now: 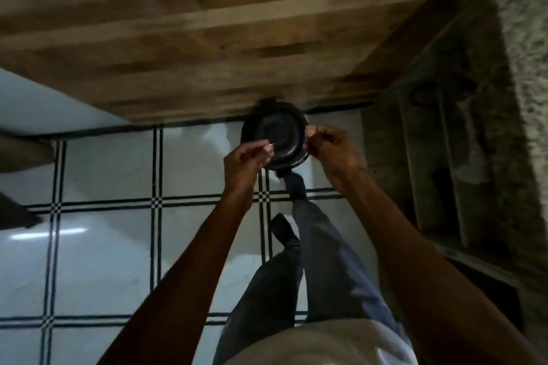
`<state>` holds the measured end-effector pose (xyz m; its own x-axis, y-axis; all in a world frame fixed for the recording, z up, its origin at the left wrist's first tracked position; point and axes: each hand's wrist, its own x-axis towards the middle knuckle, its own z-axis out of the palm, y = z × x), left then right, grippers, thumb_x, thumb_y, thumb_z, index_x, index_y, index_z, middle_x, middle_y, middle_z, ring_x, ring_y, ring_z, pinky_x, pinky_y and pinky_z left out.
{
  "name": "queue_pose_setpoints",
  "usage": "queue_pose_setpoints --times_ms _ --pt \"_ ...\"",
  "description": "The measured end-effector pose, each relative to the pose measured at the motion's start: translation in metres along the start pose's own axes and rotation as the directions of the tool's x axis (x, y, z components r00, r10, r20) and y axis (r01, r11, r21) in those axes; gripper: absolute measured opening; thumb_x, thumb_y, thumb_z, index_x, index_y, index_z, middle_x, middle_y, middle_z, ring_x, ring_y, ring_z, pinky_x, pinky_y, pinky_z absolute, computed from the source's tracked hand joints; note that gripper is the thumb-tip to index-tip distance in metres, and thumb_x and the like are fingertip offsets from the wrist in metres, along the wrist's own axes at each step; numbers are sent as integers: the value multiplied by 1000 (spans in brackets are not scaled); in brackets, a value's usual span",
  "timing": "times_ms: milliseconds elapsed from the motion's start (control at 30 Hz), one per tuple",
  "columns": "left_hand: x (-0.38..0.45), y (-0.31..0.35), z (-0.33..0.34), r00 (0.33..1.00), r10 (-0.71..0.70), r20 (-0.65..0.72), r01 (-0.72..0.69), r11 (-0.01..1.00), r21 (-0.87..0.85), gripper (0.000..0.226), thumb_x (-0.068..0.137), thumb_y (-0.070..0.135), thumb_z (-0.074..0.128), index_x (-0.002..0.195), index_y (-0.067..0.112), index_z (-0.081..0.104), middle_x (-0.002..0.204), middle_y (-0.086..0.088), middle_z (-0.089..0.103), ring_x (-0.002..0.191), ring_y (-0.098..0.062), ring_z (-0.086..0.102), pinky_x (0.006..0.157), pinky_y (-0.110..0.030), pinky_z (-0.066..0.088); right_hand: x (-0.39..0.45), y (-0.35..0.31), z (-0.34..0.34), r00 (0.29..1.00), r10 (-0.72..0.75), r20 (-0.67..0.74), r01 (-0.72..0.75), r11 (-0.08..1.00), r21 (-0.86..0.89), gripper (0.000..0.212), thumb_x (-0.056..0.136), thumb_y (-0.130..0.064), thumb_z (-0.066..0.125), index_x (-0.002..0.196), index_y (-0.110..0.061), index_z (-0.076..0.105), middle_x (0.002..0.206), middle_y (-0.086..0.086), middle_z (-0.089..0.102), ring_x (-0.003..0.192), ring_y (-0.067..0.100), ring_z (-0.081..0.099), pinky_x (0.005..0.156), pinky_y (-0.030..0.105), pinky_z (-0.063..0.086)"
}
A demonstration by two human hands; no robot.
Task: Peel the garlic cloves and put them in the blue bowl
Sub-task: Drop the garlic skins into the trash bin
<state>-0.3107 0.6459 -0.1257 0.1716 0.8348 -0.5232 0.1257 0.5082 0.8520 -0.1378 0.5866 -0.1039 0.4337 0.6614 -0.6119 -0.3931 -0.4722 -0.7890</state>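
Observation:
Both my hands hang over a round dark bin [274, 136] that stands on the floor at the table's edge. My left hand [247, 161] pinches a thin pale scrap [271, 144], probably garlic skin, above the bin's lid. My right hand [332, 145] has its fingers curled and its fingertips pinch a small pale piece [312, 130] at the bin's right rim; the frame is too blurred to tell what the piece is. Neither the blue bowl nor any whole garlic clove is in view.
A wooden table top [207, 38] fills the upper part of the view. Below it lies a white tiled floor [103, 246] with black lines. My legs in dark trousers [326, 261] reach toward the bin. Dark shelving [444, 157] and a rough wall [527, 38] stand on the right.

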Motion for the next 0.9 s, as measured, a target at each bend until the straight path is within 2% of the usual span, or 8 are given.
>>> queue_pose_setpoints --times_ms 67,167,267,433,567,733,800,900 --pt "15 -9 -10 1000 -14 -27 14 1000 -13 24 91 3 74 114 -2 73 104 -17 77 97 -24 75 89 -29 60 23 4 14 1000 21 22 -20 1000 -18 9 101 -10 66 103 -5 73 100 15 72 89 22 67 88 33 59" --pt "44 -20 -20 996 -53 -70 51 998 -30 24 91 5 75 113 -3 73 101 -16 78 91 -21 75 85 -28 60 62 13 34 999 32 42 -29 997 -70 13 100 -9 66 89 -15 72 89 7 72 83 21 67 90 39 59" --pt "80 -31 -20 985 -116 -129 110 993 -53 25 89 5 77 112 -2 73 93 -6 79 83 -12 76 75 -19 58 108 26 52 996 59 64 -47 984 -171 9 100 -19 67 96 -12 72 94 10 73 89 22 70 96 45 59" --pt "127 -64 -19 974 -179 -142 173 984 -53 23 88 5 78 110 0 74 98 -13 78 84 -12 76 76 -18 58 160 56 70 991 119 54 -105 973 -208 14 103 -21 63 94 -12 69 88 4 68 85 16 66 92 37 56" --pt "156 -97 -25 969 -201 -145 191 978 -80 20 89 6 77 109 4 75 100 -14 78 96 -25 76 89 -31 60 185 85 78 987 154 43 -148 983 -106 26 103 -11 62 119 9 64 94 6 66 89 18 65 87 30 58" --pt "164 -141 -35 975 -186 -120 178 981 -72 17 91 9 76 108 7 75 103 -15 78 98 -24 75 91 -33 60 193 126 78 991 120 61 -118 993 -27 8 101 -1 61 96 -5 67 92 6 66 85 14 66 77 22 59" --pt "166 -157 -36 968 -212 -133 203 976 -80 19 91 9 76 109 5 75 103 -15 77 97 -23 75 88 -30 59 193 140 78 991 117 62 -115 993 -36 18 100 1 61 88 -11 66 87 2 67 84 14 66 82 25 58" --pt "166 -172 -33 959 -250 -130 239 966 -94 19 91 4 75 110 0 74 98 -15 77 88 -16 75 80 -22 58 194 162 71 989 125 74 -121 991 -53 17 100 -2 63 87 -13 68 87 3 71 93 27 67 98 43 56"
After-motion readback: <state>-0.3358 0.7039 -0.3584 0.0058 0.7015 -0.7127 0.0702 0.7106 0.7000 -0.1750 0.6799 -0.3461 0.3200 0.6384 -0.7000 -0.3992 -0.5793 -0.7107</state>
